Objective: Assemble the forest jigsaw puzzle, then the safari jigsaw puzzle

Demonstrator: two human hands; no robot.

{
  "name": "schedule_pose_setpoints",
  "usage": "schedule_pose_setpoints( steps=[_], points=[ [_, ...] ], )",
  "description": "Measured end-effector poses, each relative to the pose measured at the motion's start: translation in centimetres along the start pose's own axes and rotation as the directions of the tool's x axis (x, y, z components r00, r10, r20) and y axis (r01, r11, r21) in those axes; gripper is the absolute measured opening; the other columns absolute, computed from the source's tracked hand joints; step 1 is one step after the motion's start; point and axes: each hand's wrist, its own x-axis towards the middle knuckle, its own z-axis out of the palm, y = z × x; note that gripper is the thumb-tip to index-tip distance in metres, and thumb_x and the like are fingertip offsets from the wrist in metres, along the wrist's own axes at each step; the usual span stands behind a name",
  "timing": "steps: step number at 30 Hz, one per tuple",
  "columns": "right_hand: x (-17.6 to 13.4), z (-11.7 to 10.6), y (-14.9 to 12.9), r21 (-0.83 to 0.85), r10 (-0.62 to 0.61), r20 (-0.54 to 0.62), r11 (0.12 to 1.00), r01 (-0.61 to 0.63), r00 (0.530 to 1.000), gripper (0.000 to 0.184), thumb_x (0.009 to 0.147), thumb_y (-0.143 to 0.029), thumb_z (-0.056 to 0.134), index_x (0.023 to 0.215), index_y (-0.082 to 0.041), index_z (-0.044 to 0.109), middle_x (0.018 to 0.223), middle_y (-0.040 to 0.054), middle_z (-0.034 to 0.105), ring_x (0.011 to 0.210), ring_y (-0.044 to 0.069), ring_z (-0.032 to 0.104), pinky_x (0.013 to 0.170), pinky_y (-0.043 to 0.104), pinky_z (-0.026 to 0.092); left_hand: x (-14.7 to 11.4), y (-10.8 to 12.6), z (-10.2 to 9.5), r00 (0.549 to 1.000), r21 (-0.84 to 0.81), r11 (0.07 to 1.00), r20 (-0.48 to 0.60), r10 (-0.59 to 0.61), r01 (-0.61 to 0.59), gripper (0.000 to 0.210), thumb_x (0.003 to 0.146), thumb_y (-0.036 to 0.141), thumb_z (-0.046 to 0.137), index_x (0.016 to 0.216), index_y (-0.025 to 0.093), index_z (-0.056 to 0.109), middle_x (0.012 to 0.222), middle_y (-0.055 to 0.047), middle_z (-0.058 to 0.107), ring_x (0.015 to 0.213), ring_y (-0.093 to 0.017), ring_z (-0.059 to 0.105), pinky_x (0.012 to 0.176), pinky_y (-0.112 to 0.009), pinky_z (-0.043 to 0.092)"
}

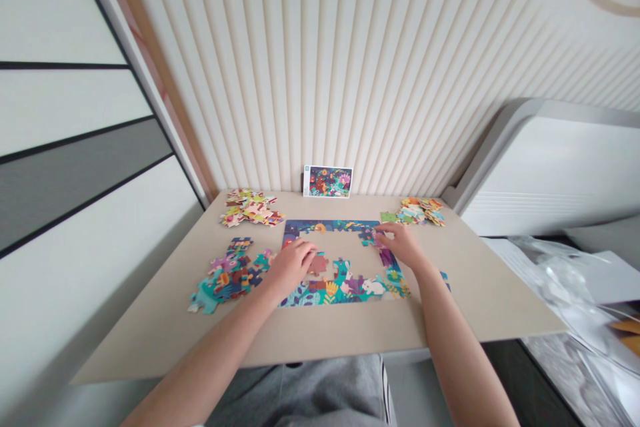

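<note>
A partly joined jigsaw puzzle lies in front of me, its border mostly linked around an open middle. My left hand is over its left side, fingers curled together, with the fingertips at a brown puzzle piece inside the frame. Over the upper right side, my right hand has its thumb and fingers pinched at a purple puzzle piece. A teal and dark blue piece sits just left of those fingertips. Parts of the left and right borders are hidden under my hands.
Loose pieces form a pile on the left, with more piles at the back left and back right. A picture card stands against the ribbed wall. One blue piece lies beyond my right forearm on the table.
</note>
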Motion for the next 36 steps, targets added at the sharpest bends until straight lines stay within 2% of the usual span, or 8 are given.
schedule_pose_setpoints(
  steps=[2, 4, 10, 20, 28, 36],
  points=[
    [-0.1, 0.6, -0.1, -0.006, -0.087, 0.119, 0.996, 0.088, 0.989, 0.029, 0.086, -0.037, 0.067, 0.110, -0.025, 0.079, 0.121, 0.0085, 0.073, 0.110, 0.028, 0.066, 0.102, 0.041, 0.047, 0.0, 0.1, -0.1, 1.000, -0.003, 1.000, 0.005, -0.004, 0.004, 0.022, 0.101, 0.022, 0.047, 0.107, 0.021, 0.067, 0.109, -0.006, 0.068, 0.100, -0.021, 0.067, 0.089, -0.034, 0.052],
    [-0.1, 1.1, 0.0, -0.039, -0.101, 0.172, 0.993, 0.109, 0.980, 0.031, 0.084, -0.039, 0.071, 0.111, -0.027, 0.079, 0.123, 0.0081, 0.072, 0.112, 0.029, 0.066, 0.104, 0.043, 0.046, 0.0, 0.2, -0.2, 1.000, -0.004, 1.000, 0.007, -0.011, 0.011, 0.021, 0.101, 0.022, 0.047, 0.106, 0.021, 0.068, 0.109, -0.006, 0.068, 0.101, -0.021, 0.067, 0.089, -0.034, 0.052],
    [-0.1, 1.7, 0.4, -0.114, -0.067, 0.164, 0.990, 0.086, 0.984, 0.032, 0.085, -0.041, 0.070, 0.113, -0.026, 0.078, 0.115, 0.0088, 0.072, 0.106, 0.027, 0.066, 0.100, 0.041, 0.048, -0.1, 0.1, 0.0, 1.000, 0.003, 1.000, 0.008, -0.019, 0.019, 0.022, 0.101, 0.022, 0.046, 0.107, 0.021, 0.068, 0.108, -0.006, 0.068, 0.099, -0.021, 0.067, 0.088, -0.034, 0.052],
    [-0.2, 2.0, -1.2, -0.080, -0.124, 0.171, 0.987, 0.139, 0.977, 0.026, 0.089, -0.035, 0.067, 0.110, -0.026, 0.078, 0.109, 0.0090, 0.074, 0.099, 0.026, 0.067, 0.094, 0.040, 0.050, 0.0, -0.1, 0.1, 1.000, 0.010, 1.000, -0.005, 0.003, -0.003, 0.022, 0.101, 0.022, 0.047, 0.105, 0.022, 0.068, 0.108, -0.006, 0.068, 0.100, -0.021, 0.066, 0.088, -0.034, 0.052],
    [-0.1, 3.4, -3.1, -0.021, -0.177, 0.156, 0.983, 0.182, 0.972, 0.027, 0.092, -0.032, 0.066, 0.116, -0.024, 0.076, 0.112, 0.0100, 0.071, 0.102, 0.026, 0.065, 0.094, 0.040, 0.050, 0.1, -0.1, 0.2, 1.000, 0.006, 1.000, -0.009, -0.001, 0.001, 0.022, 0.100, 0.023, 0.047, 0.105, 0.022, 0.069, 0.107, -0.006, 0.068, 0.098, -0.021, 0.066, 0.088, -0.034, 0.052],
    [0.5, 4.9, -2.2, -0.076, -0.166, 0.137, 0.981, 0.177, 0.977, 0.028, 0.093, -0.037, 0.064, 0.117, -0.027, 0.075, 0.112, 0.0086, 0.069, 0.105, 0.026, 0.063, 0.096, 0.041, 0.049, -0.1, -0.2, 0.3, 1.000, 0.002, 1.000, -0.015, 0.001, -0.001, 0.024, 0.102, 0.025, 0.045, 0.106, 0.023, 0.068, 0.107, -0.005, 0.067, 0.097, -0.021, 0.066, 0.087, -0.034, 0.052]
  ],
)
